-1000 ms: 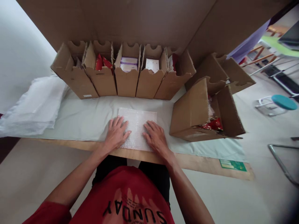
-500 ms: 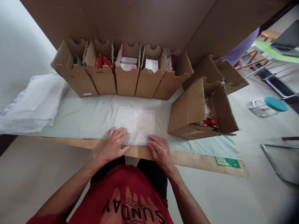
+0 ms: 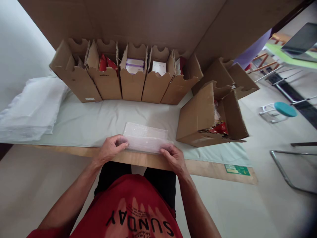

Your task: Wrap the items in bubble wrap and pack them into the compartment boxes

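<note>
A clear sheet of bubble wrap (image 3: 146, 137) lies near the front edge of the cloth-covered table, its near part turned up and over. My left hand (image 3: 111, 147) pinches the left end of this fold between thumb and fingers. At the right end, my right hand (image 3: 174, 157) grips the fold the same way, thumb on the near side. Some fingertips of both hands are hidden behind the film. Whether anything lies inside the fold, I cannot tell.
Several cardboard bins (image 3: 135, 81) holding packets and small boxes stand along the back. A larger open carton (image 3: 193, 127) with red packets stands to the right. A stack of white wrap sheets (image 3: 34, 107) lies on the left. A teal stool (image 3: 284, 109) stands beyond the table.
The bubble wrap lay flat under both hands; now its near edge is lifted and folded away from me. My hands have gone from resting on it to pinching its two ends.
</note>
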Demonstrator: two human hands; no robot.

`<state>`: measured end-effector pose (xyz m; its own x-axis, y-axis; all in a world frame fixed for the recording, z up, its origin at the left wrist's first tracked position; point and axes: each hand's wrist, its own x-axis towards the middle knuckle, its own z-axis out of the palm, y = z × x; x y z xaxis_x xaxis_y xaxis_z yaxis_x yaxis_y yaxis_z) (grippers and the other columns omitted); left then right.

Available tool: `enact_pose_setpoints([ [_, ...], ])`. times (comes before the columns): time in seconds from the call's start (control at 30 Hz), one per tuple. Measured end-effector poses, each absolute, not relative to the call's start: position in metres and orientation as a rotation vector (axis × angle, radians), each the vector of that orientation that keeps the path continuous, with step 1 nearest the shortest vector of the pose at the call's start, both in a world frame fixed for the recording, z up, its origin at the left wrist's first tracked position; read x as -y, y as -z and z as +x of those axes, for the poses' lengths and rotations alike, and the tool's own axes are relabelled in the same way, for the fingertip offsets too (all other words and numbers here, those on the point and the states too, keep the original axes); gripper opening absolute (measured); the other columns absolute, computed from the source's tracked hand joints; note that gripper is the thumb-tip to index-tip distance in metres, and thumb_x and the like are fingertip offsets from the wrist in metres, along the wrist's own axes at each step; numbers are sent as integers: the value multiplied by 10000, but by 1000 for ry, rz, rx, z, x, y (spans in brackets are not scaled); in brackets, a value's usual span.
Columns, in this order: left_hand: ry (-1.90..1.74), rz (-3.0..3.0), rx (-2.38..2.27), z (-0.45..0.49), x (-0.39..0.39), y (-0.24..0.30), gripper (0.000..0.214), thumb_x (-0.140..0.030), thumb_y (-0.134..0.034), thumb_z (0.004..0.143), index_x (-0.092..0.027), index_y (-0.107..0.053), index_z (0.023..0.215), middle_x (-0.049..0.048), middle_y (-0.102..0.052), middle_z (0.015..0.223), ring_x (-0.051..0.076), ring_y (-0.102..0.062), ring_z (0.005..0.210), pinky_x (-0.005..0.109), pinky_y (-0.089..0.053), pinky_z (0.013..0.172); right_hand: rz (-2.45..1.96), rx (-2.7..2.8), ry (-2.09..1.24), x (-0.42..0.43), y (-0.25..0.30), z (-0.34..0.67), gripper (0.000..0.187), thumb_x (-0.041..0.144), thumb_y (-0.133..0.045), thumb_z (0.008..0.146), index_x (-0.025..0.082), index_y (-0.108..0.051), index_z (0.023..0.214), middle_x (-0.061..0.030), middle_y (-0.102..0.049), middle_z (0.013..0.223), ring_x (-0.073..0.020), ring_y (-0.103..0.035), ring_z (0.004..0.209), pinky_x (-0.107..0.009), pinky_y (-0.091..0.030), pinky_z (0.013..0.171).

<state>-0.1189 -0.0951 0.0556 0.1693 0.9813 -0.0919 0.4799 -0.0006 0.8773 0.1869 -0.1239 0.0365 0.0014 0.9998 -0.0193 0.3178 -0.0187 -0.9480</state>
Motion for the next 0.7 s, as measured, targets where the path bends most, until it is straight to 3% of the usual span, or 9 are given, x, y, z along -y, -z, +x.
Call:
enact_pose_setpoints([
  [0.1, -812, 1565, -1407, -118, 93, -53, 249, -403, -633, 812, -181, -724, 879, 28, -746, 826, 168, -665, 771, 273, -520, 740, -1511, 1332, -973, 119, -27, 180, 254, 458, -683, 822, 210, -734, 847, -36, -742, 799, -208, -676, 735, -340, -549, 710],
  [0.37, -919, 1584, -1589, -107, 87, -48, 270, -433, -557, 839, -189, -665, 796, -2, -676, 706, 147, -598, 671, 255, -469, 658, -1604, 1302, -775, 113, -26, 171, 302, 496, -652, 841, 201, -705, 867, -35, -726, 778, -197, -648, 708, -324, -522, 695],
  [0.57, -811, 1700, -1790, -100, 80, -40, 201, -372, -556, 826, -211, -672, 858, 7, -707, 763, 160, -629, 698, 269, -476, 698, -1756, 1405, -594, 100, -20, 174, 408, 516, -614, 837, 189, -698, 1065, -46, -729, 766, -206, -639, 656, -342, -527, 691],
  [0.7, -682, 1775, -1919, -96, 78, -35, 235, -332, -589, 837, -215, -704, 1005, 34, -742, 848, 186, -672, 752, 283, -500, 734, -1829, 1468, -507, 99, -15, 172, 441, 473, -581, 855, 180, -679, 1168, -69, -750, 830, -220, -661, 684, -355, -533, 712],
])
